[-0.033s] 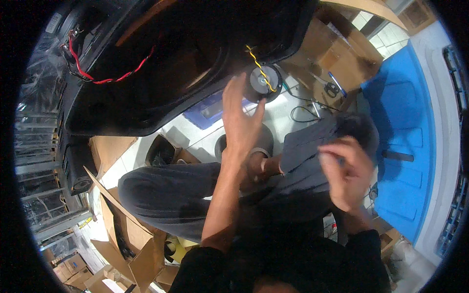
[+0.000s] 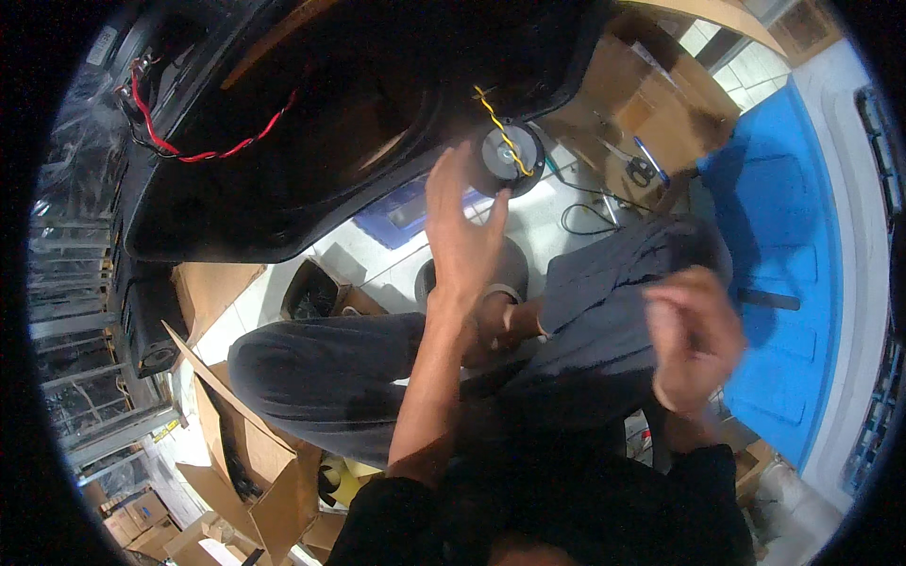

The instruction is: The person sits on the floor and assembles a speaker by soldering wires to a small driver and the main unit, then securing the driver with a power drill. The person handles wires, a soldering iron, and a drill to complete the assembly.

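A round black speaker driver [image 2: 527,168] with a grey magnet back hangs at the lower edge of a large black shell-like panel [image 2: 311,198]. A yellow and black twisted wire [image 2: 496,123] runs over its back. My left hand [image 2: 461,231] is at the driver's near left side, fingers along its left and thumb against its lower rim. My right hand [image 2: 696,335] is above my right knee, fingers curled toward the thumb and blurred by motion. Whatever it may hold is not visible.
Scissors [image 2: 641,171] and a blue pen [image 2: 651,160] lie on cardboard [image 2: 646,90] at the upper right. A thin dark cable [image 2: 585,222] curls on the tiles. A blue plastic panel [image 2: 779,245] stands at right. Red and black wires [image 2: 212,156] emerge at upper left; opened boxes [image 2: 255,453] are lower left.
My right hand has moved to the right and slightly down, away from the driver. My left hand has shifted very slightly left; the driver is nearly unmoved.
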Demonstrator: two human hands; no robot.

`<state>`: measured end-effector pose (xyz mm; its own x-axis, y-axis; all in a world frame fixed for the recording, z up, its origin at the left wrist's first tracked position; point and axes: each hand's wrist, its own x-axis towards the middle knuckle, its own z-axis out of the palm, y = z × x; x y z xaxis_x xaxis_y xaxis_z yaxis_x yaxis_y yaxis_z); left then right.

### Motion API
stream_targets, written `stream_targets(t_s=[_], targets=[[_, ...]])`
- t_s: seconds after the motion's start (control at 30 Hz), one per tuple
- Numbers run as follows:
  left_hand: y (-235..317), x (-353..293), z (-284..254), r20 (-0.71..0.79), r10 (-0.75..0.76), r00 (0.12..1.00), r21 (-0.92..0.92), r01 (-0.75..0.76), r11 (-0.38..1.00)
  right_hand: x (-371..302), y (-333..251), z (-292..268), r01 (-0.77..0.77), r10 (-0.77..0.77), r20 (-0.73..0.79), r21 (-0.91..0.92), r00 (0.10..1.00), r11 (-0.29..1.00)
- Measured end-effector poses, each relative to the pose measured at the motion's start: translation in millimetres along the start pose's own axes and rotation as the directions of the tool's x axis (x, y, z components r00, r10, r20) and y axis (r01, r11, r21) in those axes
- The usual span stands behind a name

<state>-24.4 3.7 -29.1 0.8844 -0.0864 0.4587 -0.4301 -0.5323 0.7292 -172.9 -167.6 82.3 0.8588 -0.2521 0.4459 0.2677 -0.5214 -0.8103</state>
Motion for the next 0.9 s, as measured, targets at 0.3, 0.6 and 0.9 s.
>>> stream_targets(t_s=[0.3,0.6,0.9], targets=[[46,2,-80,0.081,-0.213,0.974,-0.030,0.216,0.976,3,38,-22,-0.309,0.255,-0.489,-0.033,0.834,0.950],[54,32,-263,0.065,-0.378,0.923,0.337,0.336,0.879,-57,202,-93,-0.631,0.499,-0.387,-0.458,0.776,0.626],[-2,27,-303,-0.031,-0.479,0.877,0.322,0.463,0.826,-11,291,-63,0.031,0.198,0.271,-0.658,0.942,0.753]])
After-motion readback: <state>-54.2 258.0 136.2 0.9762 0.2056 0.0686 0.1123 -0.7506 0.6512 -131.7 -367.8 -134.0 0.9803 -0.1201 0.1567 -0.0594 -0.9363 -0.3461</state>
